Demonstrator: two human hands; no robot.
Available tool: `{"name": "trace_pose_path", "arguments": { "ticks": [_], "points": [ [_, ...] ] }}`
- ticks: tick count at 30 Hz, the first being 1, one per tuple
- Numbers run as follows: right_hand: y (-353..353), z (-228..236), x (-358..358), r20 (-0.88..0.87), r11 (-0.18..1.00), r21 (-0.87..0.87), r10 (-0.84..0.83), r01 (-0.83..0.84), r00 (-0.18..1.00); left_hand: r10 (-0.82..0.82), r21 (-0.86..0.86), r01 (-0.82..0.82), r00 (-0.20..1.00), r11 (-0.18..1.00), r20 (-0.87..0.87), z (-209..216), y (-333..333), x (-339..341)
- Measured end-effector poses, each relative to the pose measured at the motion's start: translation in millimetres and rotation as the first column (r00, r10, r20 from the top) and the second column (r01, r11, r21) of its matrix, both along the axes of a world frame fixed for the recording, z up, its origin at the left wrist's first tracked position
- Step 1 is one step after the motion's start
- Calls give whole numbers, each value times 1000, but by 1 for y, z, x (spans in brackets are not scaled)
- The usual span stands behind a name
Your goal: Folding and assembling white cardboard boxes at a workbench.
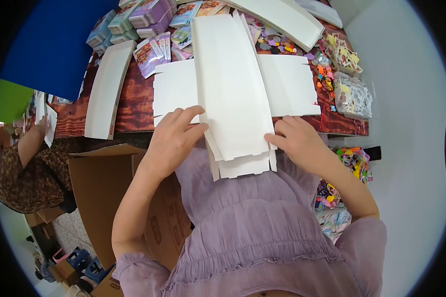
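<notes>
A long white cardboard box (233,94), partly folded, lies in front of me with its near end jutting over the table edge. Its long sides are bent up and its notched end flaps stick out toward me. My left hand (176,138) pinches the left side wall close to the near end, thumb and forefinger at the fold. Opposite it, the curled fingers of my right hand (296,141) grip the right side wall near the corner. Beneath the box, a flat white cardboard blank (290,84) spreads out crosswise to both sides.
A folded white tray (106,91) lies to the left. Stacked pastel packs (146,15) stand at the back left; another white tray (282,20) is at the back right. Clear containers (353,96) hold small pieces. An open brown carton (101,198) stands below; a co-worker's arm (32,138) shows far left.
</notes>
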State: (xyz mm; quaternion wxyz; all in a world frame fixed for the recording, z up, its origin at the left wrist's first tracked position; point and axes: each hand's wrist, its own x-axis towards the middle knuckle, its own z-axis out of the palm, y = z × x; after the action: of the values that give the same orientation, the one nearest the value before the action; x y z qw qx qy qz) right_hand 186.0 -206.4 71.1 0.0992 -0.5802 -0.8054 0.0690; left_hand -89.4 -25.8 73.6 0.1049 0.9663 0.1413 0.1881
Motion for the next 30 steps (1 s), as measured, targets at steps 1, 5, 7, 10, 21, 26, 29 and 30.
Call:
{"name": "trace_pose_path", "arguments": {
  "ticks": [1, 5, 7, 10, 21, 26, 29, 30],
  "points": [
    [7, 0, 2, -10, 1000, 28, 6, -6, 1000, -12, -21, 11, 999, 1000, -43, 0, 3, 1],
    [32, -16, 10, -56, 991, 136, -7, 14, 998, -72, -17, 71, 996, 997, -60, -23, 8, -1],
    [38, -12, 11, -58, 985, 174, -2, 12, 998, -91, -10, 90, 993, 996, -71, -22, 7, -5],
    [37, -11, 12, -38, 995, 58, 87, -84, 996, -155, 1, 156, 983, 988, -94, -21, 3, -5],
    [38, -29, 17, -30, 977, 150, 156, -149, 987, -110, -113, 105, 993, 988, -43, -34, -14, 18],
    [39, -26, 15, 28, 975, 98, 198, -200, 980, -103, -9, 103, 992, 995, -77, -46, -24, 26],
    [42, -26, 16, 63, 966, 116, 227, -233, 972, -58, -14, 57, 996, 998, -64, -40, -26, 28],
    [41, -28, 16, 27, 971, 167, 171, -173, 985, -29, -20, 29, 999, 999, -42, -39, -26, 28]
  ]
}}
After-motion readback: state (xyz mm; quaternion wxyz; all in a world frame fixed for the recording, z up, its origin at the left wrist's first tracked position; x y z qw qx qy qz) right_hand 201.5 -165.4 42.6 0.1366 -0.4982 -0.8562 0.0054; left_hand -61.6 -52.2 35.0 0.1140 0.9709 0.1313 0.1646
